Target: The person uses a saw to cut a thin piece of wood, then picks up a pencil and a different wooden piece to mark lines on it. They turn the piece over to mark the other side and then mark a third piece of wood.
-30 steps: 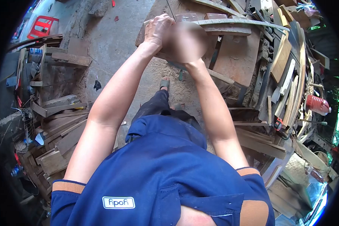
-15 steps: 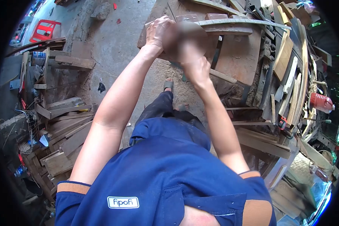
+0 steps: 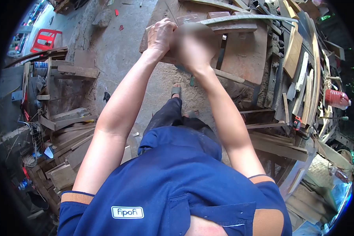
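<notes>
My left hand (image 3: 160, 36) is curled closed at the left end of the wooden workbench (image 3: 246, 55); what its fingers hold is hidden. A thin dark rod or blade (image 3: 170, 12) rises just beyond its knuckles. My right hand (image 3: 196, 59) is close beside it, its wrist bent inward. A round blur covers its fingers and whatever lies between the two hands. Rightward from the blur runs a long, pale, slightly curved wooden strip (image 3: 249, 17). Under that strip is a shorter, thicker piece of wood (image 3: 236, 28).
Boards and offcuts (image 3: 294, 53) crowd the right side, with a red plastic jug (image 3: 337, 99) beyond them. More scrap wood (image 3: 67, 173) is heaped on my left. Sawdust (image 3: 167, 78) covers the floor by my foot. A red plastic chair (image 3: 46, 40) stands far left.
My right hand and forearm have moved forward, away from my body, further into the blurred patch. My left hand has shifted slightly left in view and stays closed.
</notes>
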The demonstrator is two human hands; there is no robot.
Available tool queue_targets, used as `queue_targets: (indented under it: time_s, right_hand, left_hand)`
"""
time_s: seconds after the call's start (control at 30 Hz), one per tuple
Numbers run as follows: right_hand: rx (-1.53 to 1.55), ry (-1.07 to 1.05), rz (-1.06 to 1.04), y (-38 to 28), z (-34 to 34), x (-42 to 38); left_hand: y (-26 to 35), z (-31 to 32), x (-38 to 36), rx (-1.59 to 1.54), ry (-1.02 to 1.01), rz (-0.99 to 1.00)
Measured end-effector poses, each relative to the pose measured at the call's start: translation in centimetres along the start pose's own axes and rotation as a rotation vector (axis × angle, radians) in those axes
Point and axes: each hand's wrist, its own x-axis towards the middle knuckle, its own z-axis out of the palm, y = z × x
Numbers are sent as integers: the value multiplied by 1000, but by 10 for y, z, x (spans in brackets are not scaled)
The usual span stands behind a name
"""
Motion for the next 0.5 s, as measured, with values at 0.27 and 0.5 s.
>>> queue_targets:
  time_s: [0.27, 0.5]
  right_hand:
    - [-29, -60, 11, 4, -12, -27]
    - [34, -94, 40, -12, -13, 14]
  left_hand:
    - [3, -2, 0, -8, 10, -60]
    - [2, -2, -1, -43, -17, -31]
